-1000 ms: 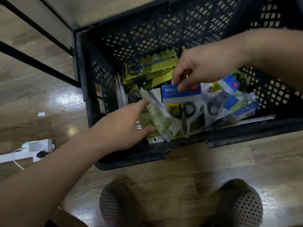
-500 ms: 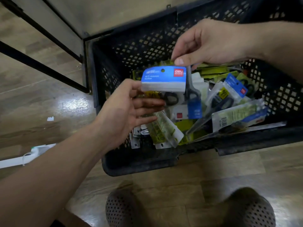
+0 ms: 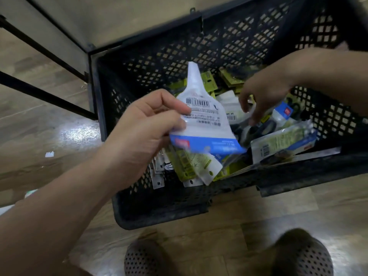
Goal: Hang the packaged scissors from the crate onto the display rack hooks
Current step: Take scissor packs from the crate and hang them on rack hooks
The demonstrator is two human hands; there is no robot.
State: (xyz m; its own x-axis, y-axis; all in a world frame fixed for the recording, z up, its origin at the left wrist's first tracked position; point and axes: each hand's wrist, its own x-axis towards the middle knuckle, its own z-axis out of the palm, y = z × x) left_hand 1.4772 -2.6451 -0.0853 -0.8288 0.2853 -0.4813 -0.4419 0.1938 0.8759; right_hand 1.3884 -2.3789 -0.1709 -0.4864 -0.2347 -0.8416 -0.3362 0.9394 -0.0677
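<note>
Left hand (image 3: 143, 132) held one packaged scissors (image 3: 203, 120) up over the black crate (image 3: 159, 206).
Its fingers (image 3: 171, 108) were curled round the pack's left edge, with the printed back and barcode facing up and the blue strip toward the person. The right hand (image 3: 264, 96) reached down into the loose packs (image 3: 278, 140) heaped in the crate. Its fingers were bent and blurred, and I could not tell whether they gripped anything. The crate stood on the wooden floor (image 3: 278, 212), just beyond two perforated shoes (image 3: 143, 257).

Left hand (image 3: 139, 132) grips white-blue scissors pack (image 3: 205, 120) above crate (image 3: 159, 208); right hand (image 3: 264, 96) reaches into crate among packs.
</note>
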